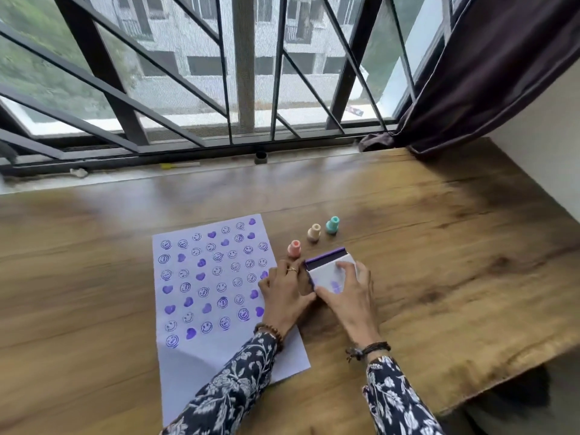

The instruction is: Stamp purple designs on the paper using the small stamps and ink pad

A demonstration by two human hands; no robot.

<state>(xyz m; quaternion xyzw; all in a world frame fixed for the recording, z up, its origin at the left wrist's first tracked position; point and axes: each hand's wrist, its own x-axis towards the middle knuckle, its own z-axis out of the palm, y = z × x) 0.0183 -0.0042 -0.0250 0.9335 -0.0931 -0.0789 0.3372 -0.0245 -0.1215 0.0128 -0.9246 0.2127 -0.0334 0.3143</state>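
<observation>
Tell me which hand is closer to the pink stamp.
Left. The left hand sits just below the pink stamp; the right hand rests on the ink pad, further right.

Wood, paper, plastic and cloth by a barred window

The table (439,240) is grained brown wood with a soft sheen; the paper (188,365) is matt and smooth, printed with purple ink. The three small stamps (314,232) look like smooth pastel plastic, and the ink pad (329,271) has a glossy white lid. The window bars (103,67) are dark painted metal; the curtain (489,73) is dark, matt cloth.
</observation>
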